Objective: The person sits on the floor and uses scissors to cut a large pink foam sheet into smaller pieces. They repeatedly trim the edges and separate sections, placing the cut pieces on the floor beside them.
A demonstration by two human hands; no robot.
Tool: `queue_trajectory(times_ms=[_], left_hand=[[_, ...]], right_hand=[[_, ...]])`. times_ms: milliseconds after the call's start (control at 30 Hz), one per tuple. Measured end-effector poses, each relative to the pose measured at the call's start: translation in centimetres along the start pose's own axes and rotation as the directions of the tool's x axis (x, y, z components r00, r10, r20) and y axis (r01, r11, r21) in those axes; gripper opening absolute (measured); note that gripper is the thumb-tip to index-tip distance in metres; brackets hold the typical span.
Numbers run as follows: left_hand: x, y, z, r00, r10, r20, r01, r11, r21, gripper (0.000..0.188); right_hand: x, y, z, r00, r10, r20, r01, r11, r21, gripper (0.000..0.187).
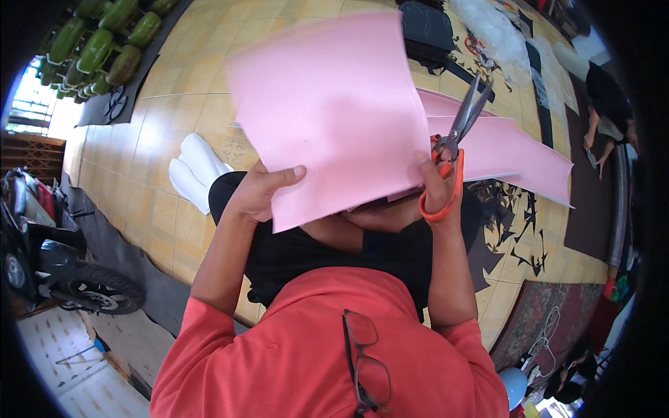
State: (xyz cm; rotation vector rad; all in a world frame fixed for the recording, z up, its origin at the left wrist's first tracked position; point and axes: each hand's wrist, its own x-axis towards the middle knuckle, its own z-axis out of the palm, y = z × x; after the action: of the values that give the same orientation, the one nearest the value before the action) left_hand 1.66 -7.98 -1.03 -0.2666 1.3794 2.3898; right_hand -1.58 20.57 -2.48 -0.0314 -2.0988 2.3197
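Observation:
A large pink sheet [334, 97] is held up in front of my crossed legs, its far left edge blurred by motion. My left hand [261, 191] grips the near left corner, thumb on top and fingers hidden beneath. At the right edge, my right hand [439, 184] steadies the sheet with its thumb while holding scissors [456, 136]. The scissors have orange handles, and their blades point away, slightly apart. More pink sheets [495, 150] lie on the floor beyond my right hand.
Black scraps [516, 216] litter the tiles at right, near a dark mat [589, 226]. Another person [606, 97] works there. A black bag [425, 31] and clear plastic [498, 42] lie ahead. White bundles [197, 167], green gas cylinders [97, 52] and a motorbike [104, 289] are at left.

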Motion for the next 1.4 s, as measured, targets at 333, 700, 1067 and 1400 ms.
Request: queue_trajectory(times_ms=[333, 700, 1067, 1400], left_hand=[[1.1, -1.2, 2.4, 0.879, 0.348, -0.325, -0.368, 0.930, 0.001, 0.039], [0.4, -2.0, 2.2, 0.870, 0.359, -0.337, -0.357, 0.931, 0.069, 0.038], [0.5, -1.3, 1.2, 0.883, 0.280, -0.377, -0.283, 0.958, 0.050, 0.045], [0.1, -1.9, 0.7, 0.913, 0.227, -0.339, -0.210, 0.974, 0.088, 0.049]], right_hand=[[-6.6, 4.8, 2.7, 0.989, 0.124, 0.080, -0.106, 0.974, -0.203, 0.034], [-6.3, 1.9, 4.5, 0.971, -0.036, 0.236, 0.130, 0.910, -0.394, 0.023], [-7.1, 0.4, 3.8, 0.926, 0.238, 0.292, -0.130, 0.929, -0.347, 0.043], [-7.2, 2.9, 4.0, 0.969, 0.028, 0.246, 0.054, 0.945, -0.324, 0.039]])
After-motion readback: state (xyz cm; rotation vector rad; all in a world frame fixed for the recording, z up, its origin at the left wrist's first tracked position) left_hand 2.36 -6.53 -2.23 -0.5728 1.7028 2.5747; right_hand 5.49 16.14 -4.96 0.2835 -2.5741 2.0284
